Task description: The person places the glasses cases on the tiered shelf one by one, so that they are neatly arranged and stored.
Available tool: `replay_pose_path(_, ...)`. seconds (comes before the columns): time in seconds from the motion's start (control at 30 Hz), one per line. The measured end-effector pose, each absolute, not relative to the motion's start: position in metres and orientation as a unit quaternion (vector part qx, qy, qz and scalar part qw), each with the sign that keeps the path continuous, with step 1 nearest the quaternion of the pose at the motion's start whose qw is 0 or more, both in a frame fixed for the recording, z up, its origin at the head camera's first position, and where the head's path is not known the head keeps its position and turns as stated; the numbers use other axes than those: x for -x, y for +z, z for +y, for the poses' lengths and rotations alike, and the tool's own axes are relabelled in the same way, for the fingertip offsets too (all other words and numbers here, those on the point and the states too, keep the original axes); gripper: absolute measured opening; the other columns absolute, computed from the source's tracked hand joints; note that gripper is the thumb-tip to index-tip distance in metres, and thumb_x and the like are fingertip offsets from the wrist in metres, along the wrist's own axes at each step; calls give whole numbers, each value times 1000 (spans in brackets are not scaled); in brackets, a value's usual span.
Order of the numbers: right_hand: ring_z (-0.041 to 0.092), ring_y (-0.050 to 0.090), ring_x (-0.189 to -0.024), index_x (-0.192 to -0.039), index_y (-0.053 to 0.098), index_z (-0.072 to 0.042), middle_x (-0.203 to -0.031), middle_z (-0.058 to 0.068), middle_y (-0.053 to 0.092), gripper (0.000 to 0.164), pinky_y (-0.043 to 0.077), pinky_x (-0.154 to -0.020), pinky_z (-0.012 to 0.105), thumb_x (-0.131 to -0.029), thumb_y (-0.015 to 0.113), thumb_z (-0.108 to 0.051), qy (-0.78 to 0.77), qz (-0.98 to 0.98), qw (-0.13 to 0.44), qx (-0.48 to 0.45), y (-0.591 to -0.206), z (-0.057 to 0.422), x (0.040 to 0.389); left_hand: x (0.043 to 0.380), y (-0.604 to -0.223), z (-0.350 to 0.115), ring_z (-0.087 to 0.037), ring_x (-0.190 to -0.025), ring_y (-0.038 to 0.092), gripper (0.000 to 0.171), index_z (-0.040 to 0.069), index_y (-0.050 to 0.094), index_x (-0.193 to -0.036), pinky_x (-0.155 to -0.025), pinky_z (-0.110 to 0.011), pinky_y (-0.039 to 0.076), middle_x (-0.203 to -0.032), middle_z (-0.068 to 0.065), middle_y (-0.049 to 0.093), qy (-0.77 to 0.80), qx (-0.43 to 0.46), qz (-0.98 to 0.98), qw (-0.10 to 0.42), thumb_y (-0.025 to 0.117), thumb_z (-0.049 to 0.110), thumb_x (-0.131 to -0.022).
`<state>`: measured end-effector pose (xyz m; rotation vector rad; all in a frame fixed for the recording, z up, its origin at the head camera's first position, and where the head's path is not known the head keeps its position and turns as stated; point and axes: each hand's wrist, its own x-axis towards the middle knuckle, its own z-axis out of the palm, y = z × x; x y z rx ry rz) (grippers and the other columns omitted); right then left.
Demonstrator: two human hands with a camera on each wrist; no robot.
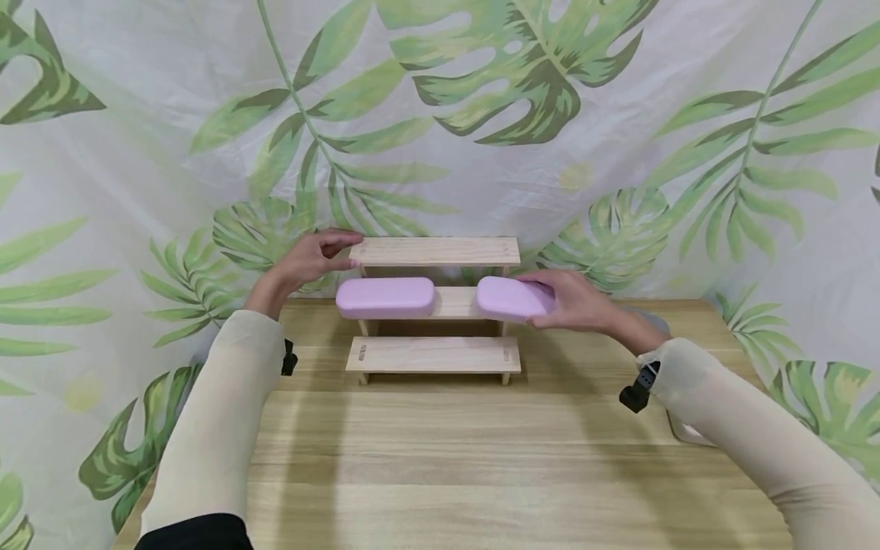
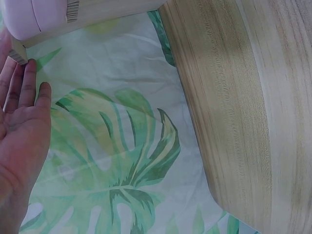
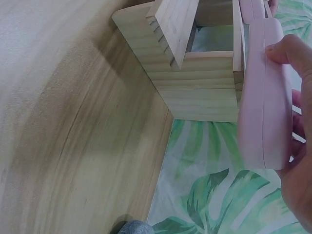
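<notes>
A three-step wooden display rack [image 1: 433, 355] stands at the back of the table. One lilac hard case [image 1: 385, 298], rounded like a glasses case, lies along the left of its middle step. My right hand [image 1: 577, 302] grips a second lilac case [image 1: 512, 299] at the right end of that step, thumb on the near side, fingers behind. In the right wrist view this case [image 3: 265, 97] overhangs the step's end; whether it touches the step is unclear. My left hand [image 1: 312, 257] touches the top step's left end, its fingers [image 2: 28, 90] fairly straight.
The wooden table [image 1: 440, 458] extends in front of the rack. A leaf-print cloth [image 1: 481, 183] hangs close behind. Under the right forearm a pale, rounded object [image 1: 687, 434] shows partly. A grey rounded thing [image 3: 136, 227] sits at the table's edge in the right wrist view.
</notes>
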<state>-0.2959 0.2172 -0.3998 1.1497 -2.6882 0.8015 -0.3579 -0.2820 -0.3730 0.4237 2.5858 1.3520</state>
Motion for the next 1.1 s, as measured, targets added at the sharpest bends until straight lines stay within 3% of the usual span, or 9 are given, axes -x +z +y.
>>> replay_pose_path(0.33, 23, 66, -94, -137, 70, -2, -119, 13, 76, 74, 51, -72, 35, -72, 89, -34, 263, -877, 66, -397, -404, 212, 302, 363, -385, -286, -30, -153, 40, 55, 16, 60, -152, -124, -50, 38, -160, -8, 46, 453, -145, 875, 88, 77, 24, -100)
replay_pose_path(0.6, 27, 68, -98, -138, 69, 0, -123, 17, 75, 76, 53, -74, 36, -71, 90, -29, 254, -877, 66, -403, -405, 206, 303, 362, -384, -287, -32, -153, 40, 55, 13, 59, -153, -125, -52, 37, -161, -12, 45, 451, -145, 876, 89, 77, 22, -101)
replay_pose_path(1.1, 35, 70, -105, -131, 73, 0, -124, 18, 75, 64, 56, -79, 43, -75, 88, -28, 259, -862, 96, -426, -404, 198, 308, 366, -383, -288, -33, -155, 37, 56, 11, 57, -154, -126, -53, 35, -164, -12, 41, 458, -143, 873, 90, 76, 18, -101)
